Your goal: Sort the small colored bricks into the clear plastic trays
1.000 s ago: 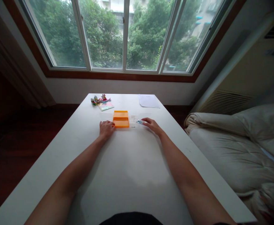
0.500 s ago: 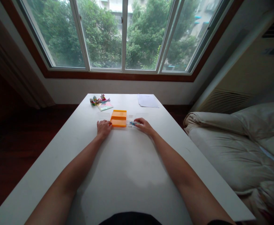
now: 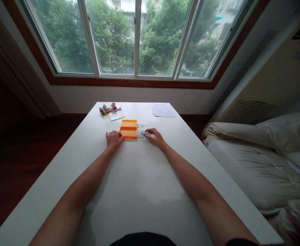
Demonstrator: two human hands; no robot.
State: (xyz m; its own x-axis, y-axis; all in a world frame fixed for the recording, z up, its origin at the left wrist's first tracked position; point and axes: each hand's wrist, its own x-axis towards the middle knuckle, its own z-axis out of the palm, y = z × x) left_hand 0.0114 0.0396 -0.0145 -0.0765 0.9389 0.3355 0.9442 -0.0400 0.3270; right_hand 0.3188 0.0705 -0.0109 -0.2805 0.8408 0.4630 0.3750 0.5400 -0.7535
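An open orange plastic case [image 3: 128, 134] lies on the white table, its two halves folded out one behind the other. My left hand [image 3: 114, 140] is at the near left corner of the case, thumb and fingers closed on its edge. To the right of the case, my right hand [image 3: 156, 138] has its thumb and fingers closed around a small bundle of bluish and clear pieces [image 3: 145, 133]. Their exact kind is too small to make out. A clear, see-through piece [image 3: 112, 125] lies flat behind my left hand.
At the far left of the table [image 3: 144, 177] stand several small colourful figurines [image 3: 104, 109] beside a shiny pastel card or packet [image 3: 116, 116]. White paper sheets [image 3: 163, 110] lie at the far right. A cushioned beige seat [image 3: 257, 164] is right of the table, with a window beyond.
The orange case has shifted slightly left against my left hand. My right hand has moved a little left with the bluish and clear pieces, which look more spread beside the case.
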